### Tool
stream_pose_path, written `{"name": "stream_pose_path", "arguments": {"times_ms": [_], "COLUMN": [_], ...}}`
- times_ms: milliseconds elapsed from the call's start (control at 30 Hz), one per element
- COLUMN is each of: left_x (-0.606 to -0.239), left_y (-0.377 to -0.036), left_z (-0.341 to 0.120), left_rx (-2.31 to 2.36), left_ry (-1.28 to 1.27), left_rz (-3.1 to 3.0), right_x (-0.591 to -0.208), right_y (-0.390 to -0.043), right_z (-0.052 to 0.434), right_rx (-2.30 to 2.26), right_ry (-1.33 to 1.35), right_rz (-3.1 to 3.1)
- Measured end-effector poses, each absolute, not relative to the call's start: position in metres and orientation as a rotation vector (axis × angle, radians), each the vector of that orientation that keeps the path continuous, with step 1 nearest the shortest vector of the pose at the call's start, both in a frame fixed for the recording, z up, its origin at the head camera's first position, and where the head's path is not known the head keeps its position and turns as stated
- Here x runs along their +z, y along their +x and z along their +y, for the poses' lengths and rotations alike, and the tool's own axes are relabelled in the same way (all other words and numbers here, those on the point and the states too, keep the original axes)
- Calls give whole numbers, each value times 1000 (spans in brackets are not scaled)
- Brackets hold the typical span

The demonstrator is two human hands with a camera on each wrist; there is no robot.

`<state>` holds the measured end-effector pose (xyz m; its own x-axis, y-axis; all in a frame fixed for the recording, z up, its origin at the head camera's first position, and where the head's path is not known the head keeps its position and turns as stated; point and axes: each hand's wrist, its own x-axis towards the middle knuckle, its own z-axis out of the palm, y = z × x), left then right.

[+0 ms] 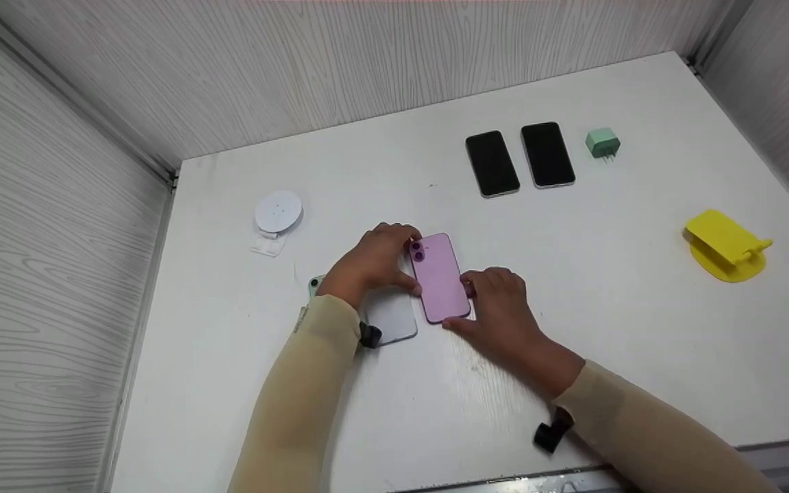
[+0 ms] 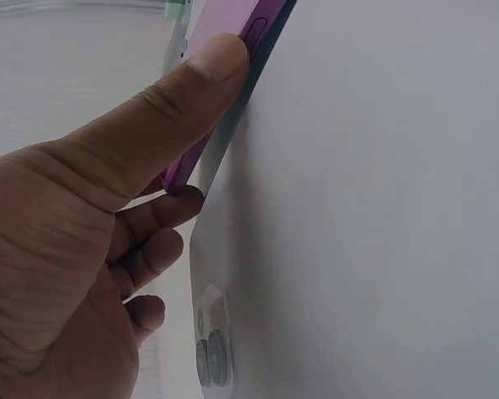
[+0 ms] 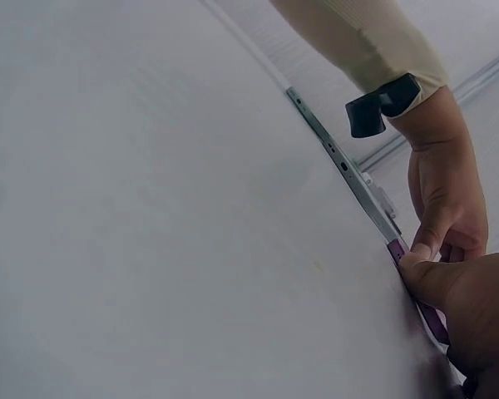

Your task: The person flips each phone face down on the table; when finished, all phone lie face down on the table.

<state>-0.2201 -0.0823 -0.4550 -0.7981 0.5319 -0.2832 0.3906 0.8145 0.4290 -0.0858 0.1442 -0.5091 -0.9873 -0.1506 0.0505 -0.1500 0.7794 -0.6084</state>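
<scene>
While I hold the pink phone [image 1: 440,277] face down on the table [image 1: 614,274], both my hands grip its long edges.

Item: pink phone. Lies just right of the pale phone [image 1: 392,316], edges close or touching; I cannot tell which.

Left hand [image 1: 372,263]: thumb pressed on the left edge, fingers [image 2: 154,212] curled beside its top end.

Right hand [image 1: 501,308]: thumb and fingers pinching the right edge and the lower corner.

Handling, as I judge it: keep the pinch on the edges, off the side button [image 2: 255,28], and move the phone flat and slowly so it does not knock the pale phone.

Also right of the pale phone, well apart: two black phones [image 1: 519,161], green plug [image 1: 603,143], yellow stand [image 1: 727,245].
</scene>
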Motion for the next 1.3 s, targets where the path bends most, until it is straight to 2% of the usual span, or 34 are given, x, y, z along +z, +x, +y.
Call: {"name": "stream_pose_path", "arguments": {"times_ms": [1300], "left_x": [-452], "left_y": [-206], "left_z": [-72], "left_rx": [397], "left_ry": [698], "left_rz": [2631], "right_x": [-504], "right_y": [-80], "right_z": [147], "right_rx": [-1034], "right_ry": [-261], "right_rz": [2950]}}
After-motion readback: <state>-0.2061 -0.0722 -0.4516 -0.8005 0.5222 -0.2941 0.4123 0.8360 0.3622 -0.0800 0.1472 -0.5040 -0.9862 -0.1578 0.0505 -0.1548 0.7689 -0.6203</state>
